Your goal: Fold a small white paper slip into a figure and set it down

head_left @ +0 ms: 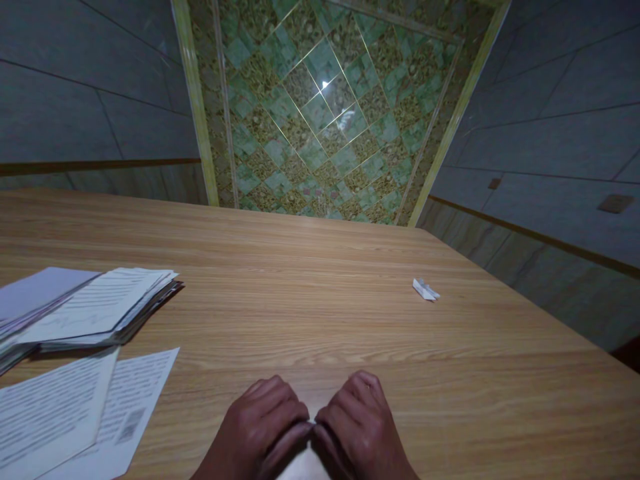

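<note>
At the table's near edge, my left hand (pixel 265 423) and my right hand (pixel 357 420) are side by side, thumbs almost meeting. The fingers of both are curled and closed in a pinch. Between the thumb tips a small bit of white paper (pixel 311 421) shows; the fingers cover most of it. More white (pixel 306 465) appears below, between the wrists, and I cannot tell whether it belongs to the same sheet. Farther off to the right lies a small folded white paper piece (pixel 425 291), apart from both hands.
Printed sheets (pixel 135 393) lie on the wood-grain table (pixel 300 300) at the near left. Behind them is a stack of papers (pixel 110 300), with a lilac sheet (pixel 35 293) beside it. Tiled walls (pixel 330 120) border the table's far and right sides.
</note>
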The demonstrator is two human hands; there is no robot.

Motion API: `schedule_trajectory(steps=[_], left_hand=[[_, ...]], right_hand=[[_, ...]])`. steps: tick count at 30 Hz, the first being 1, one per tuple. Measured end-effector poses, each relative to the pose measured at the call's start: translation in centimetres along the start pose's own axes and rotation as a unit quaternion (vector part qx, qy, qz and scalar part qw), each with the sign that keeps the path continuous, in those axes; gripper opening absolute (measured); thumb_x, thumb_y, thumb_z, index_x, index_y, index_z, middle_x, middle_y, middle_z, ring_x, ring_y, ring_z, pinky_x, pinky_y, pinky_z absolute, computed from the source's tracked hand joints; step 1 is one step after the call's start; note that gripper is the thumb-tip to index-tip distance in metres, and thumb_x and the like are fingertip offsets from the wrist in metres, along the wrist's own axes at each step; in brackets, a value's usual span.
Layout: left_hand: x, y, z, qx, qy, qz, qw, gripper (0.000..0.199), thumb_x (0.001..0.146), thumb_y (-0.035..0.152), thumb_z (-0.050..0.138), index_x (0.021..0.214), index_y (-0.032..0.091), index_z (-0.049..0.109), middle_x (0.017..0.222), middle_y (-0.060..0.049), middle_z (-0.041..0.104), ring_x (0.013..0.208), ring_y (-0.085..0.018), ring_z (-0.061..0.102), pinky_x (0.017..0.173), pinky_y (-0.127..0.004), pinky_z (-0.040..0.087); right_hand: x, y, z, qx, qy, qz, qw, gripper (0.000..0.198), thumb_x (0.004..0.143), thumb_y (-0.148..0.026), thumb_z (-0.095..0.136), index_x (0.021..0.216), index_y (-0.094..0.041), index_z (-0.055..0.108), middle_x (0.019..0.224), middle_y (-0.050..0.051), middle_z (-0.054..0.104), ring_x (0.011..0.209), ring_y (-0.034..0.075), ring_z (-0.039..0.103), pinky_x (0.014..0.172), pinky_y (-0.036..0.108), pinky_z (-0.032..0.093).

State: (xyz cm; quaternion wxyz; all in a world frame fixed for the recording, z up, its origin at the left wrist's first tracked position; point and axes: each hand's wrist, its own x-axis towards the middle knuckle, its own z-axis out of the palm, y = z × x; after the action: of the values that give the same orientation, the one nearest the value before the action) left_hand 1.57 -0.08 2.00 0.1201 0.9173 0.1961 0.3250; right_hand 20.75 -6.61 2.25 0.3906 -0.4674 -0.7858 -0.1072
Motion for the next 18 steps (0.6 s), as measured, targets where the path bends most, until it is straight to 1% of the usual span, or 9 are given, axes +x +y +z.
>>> schedule_trajectory(steps=[2,4,7,9,11,14,18], left_hand=[[0.1,-0.4,-0.5,-0.031,-0.006,-0.006,0.999,0.029,0.108,0.033,0.046,0.088,0.023,0.064,0.074,-0.001,0.067,0.068,-0.018,0.061,0.061,-0.028,0.044],[0.3,-0.8,-0.9,-0.058,-0.012,-0.013,0.998,0.034,0.109,0.036,0.042,0.089,0.023,0.066,0.075,-0.001,0.069,0.069,-0.017,0.062,0.062,-0.027,0.045],[0.4,-1.3,-1.5,-0.089,-0.018,-0.033,0.995,0.041,0.109,0.041,0.039,0.09,0.024,0.07,0.075,-0.001,0.069,0.07,-0.016,0.064,0.062,-0.025,0.046],[0.5,-1.7,-1.8,-0.103,-0.021,-0.042,0.994,0.043,0.108,0.045,0.042,0.087,0.024,0.073,0.072,-0.002,0.068,0.067,-0.017,0.064,0.06,-0.025,0.046],[0.5,-2.0,-1.9,-0.119,-0.026,-0.047,0.991,0.043,0.106,0.047,0.046,0.086,0.024,0.075,0.069,-0.002,0.068,0.065,-0.017,0.064,0.058,-0.024,0.045],[0.6,-2.2,-1.8,-0.136,-0.034,-0.053,0.989,0.039,0.106,0.046,0.048,0.089,0.024,0.077,0.071,-0.002,0.07,0.066,-0.016,0.066,0.06,-0.024,0.046],[0.6,-1.9,-1.7,-0.143,-0.038,-0.044,0.988,0.038,0.106,0.046,0.048,0.09,0.025,0.076,0.073,-0.002,0.072,0.067,-0.016,0.067,0.06,-0.023,0.046]], right_hand=[[0.0,0.1,-0.3,0.032,-0.006,0.022,0.999,0.031,0.105,-0.028,0.05,0.078,-0.021,0.062,0.07,0.0,0.064,0.07,0.017,0.053,0.078,0.033,0.038],[0.0,0.3,-0.7,0.067,-0.023,0.053,0.996,0.027,0.104,-0.027,0.055,0.079,-0.021,0.063,0.071,-0.001,0.066,0.072,0.017,0.054,0.076,0.032,0.038],[-0.1,1.0,-1.4,0.099,-0.069,0.105,0.987,0.014,0.093,-0.018,0.072,0.08,-0.021,0.067,0.073,-0.002,0.069,0.074,0.017,0.058,0.074,0.03,0.038],[-0.1,1.5,-1.9,0.112,-0.105,0.136,0.979,0.015,0.085,-0.011,0.079,0.078,-0.02,0.069,0.074,-0.001,0.07,0.075,0.017,0.06,0.073,0.029,0.039],[0.1,1.9,-2.5,0.126,-0.138,0.156,0.97,0.016,0.082,-0.007,0.081,0.077,-0.019,0.071,0.074,-0.001,0.072,0.076,0.017,0.061,0.072,0.028,0.04],[0.4,2.5,-3.5,0.143,-0.171,0.186,0.957,0.015,0.081,-0.005,0.081,0.076,-0.017,0.074,0.074,0.001,0.073,0.076,0.017,0.062,0.069,0.027,0.042],[1.1,2.8,-5.0,0.17,-0.225,0.248,0.927,0.019,0.08,-0.001,0.079,0.072,-0.017,0.074,0.073,0.0,0.072,0.077,0.017,0.064,0.067,0.025,0.043]])
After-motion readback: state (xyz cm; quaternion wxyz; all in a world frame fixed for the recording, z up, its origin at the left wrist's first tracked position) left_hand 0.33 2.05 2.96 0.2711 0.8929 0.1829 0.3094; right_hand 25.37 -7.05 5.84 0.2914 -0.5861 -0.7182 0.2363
